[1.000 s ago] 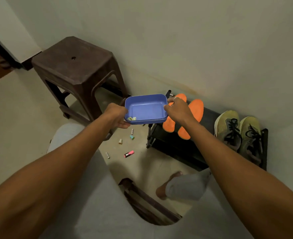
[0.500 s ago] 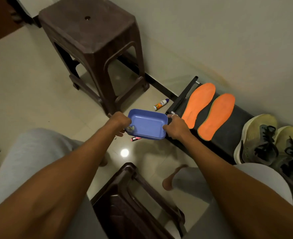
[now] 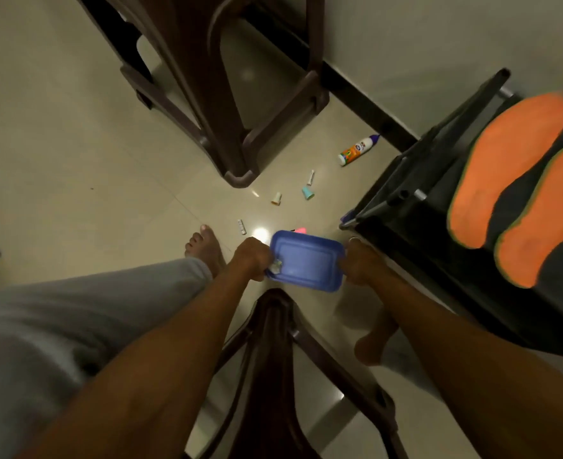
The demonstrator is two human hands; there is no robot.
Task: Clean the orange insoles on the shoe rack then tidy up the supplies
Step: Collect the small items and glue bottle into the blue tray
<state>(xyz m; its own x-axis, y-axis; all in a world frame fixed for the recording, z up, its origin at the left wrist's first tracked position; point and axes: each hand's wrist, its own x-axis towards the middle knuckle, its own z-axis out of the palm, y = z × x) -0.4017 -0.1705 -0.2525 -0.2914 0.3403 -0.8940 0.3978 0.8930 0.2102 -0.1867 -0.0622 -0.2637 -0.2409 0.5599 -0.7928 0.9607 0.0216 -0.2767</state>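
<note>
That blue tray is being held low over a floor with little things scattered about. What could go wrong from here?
1. The blue tray, held by the left hand and right hand, may come down on the pink item half hidden behind it.
2. The bare foot is near a small white tube; a step could land on it.
3. The white scrap at the tray's left end might slip out if the tray tilts.

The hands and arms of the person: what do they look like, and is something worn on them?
Both forearms are bare, with no sleeves, watch or bracelet in view. The right hand wears a thin, light-coloured ring on one finger. The left hand shows no ring or other item. No gloves are worn on either hand.
</note>
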